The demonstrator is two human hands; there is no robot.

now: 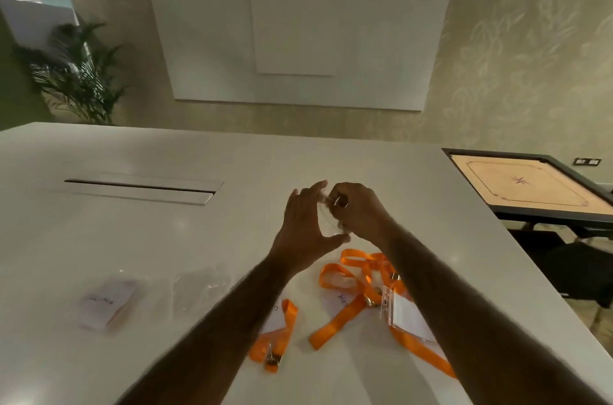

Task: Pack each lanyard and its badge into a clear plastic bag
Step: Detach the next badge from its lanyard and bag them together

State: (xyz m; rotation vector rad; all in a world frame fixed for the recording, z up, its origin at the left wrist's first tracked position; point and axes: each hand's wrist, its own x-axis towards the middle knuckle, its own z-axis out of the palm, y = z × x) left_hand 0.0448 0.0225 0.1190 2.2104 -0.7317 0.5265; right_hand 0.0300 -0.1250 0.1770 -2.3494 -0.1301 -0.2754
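Tabletop [232, 155]: left hand [305, 225], right hand [360, 210], bag [328, 222], mid-surface

Right hand [360, 210] pinches clear bag [329, 212], left hand [303, 225] touches it; lanyards [338, 321] beneath.

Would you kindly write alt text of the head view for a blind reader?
The right hand pinches a clear plastic bag above a white table, the left hand touching it with straight fingers. Orange lanyards with badges lie beneath; a packed bag lies at left.
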